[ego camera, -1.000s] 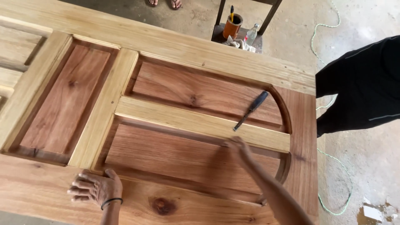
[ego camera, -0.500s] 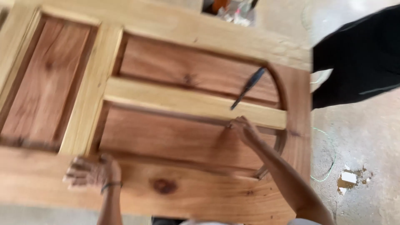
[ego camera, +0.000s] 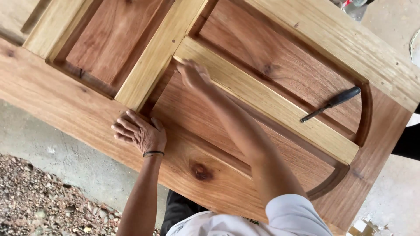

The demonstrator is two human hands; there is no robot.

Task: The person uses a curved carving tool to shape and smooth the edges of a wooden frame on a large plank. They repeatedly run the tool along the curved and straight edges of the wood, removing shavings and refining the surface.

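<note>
A large panelled wooden door [ego camera: 65, 100] lies flat under me, with pale rails and reddish recessed panels. My left hand [ego camera: 142, 133] rests flat on the near bottom rail, fingers spread, a dark band around the wrist. My right hand [ego camera: 192, 74] reaches across the lower panel to the inner corner where the pale cross rail [ego camera: 271, 105] meets the upright; whether it holds anything I cannot tell. A dark-handled chisel [ego camera: 332, 102] lies loose on the upper panel and the cross rail, well right of both hands.
A curved moulding [ego camera: 365, 118] edges the panels at the right end of the door. Concrete floor and gravel [ego camera: 35, 201] show at the lower left. A person's dark clothing [ego camera: 407, 144] is at the right edge.
The view has swung and come closer. My right hand has slid left along the panel from near the chisel to the corner by the upright. My left hand stays on the bottom rail.
</note>
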